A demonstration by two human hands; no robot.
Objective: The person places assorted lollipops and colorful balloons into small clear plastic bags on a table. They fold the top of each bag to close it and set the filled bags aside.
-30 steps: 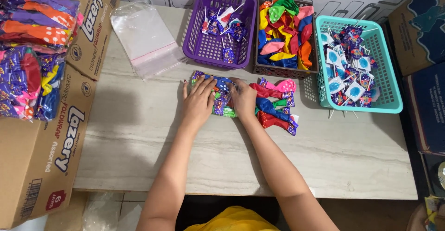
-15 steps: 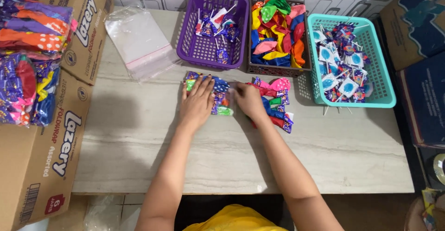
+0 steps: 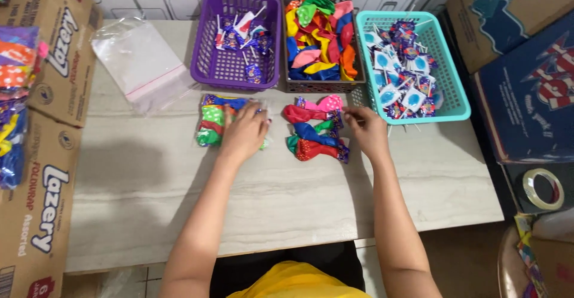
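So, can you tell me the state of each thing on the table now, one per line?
Left hand: flat on the filled bag.
Right hand: touching the loose balloon pile.
Empty plastic bag: lying flat.
Purple basket: nearly empty.
Middle basket: heaped with balloons.
Teal basket: half full.

Table [image 3: 149, 190]: pale grey-beige, faint wood-like streaks.

Along the far edge, 3 baskets: purple basket [image 3: 230, 70] with blue, red and white wrapped sweets; dark grey basket [image 3: 323, 85] heaped with balloons in red, yellow, green, blue, orange, pink; teal basket [image 3: 451, 88] with blue-and-white wrapped lollipops.

Packed bag [image 3: 215, 121] under the left hand [image 3: 244, 133]: green with white dots, blue, yellow, red.

Loose balloon pile [image 3: 314, 133] by the right hand [image 3: 366, 131]: red, blue, green, pink with white dots.

Clear plastic bag [image 3: 140, 64] near the far-left corner: transparent, thin red strip at its mouth.

Cardboard boxes [image 3: 36, 172] off the left edge: brown, blue lettering.
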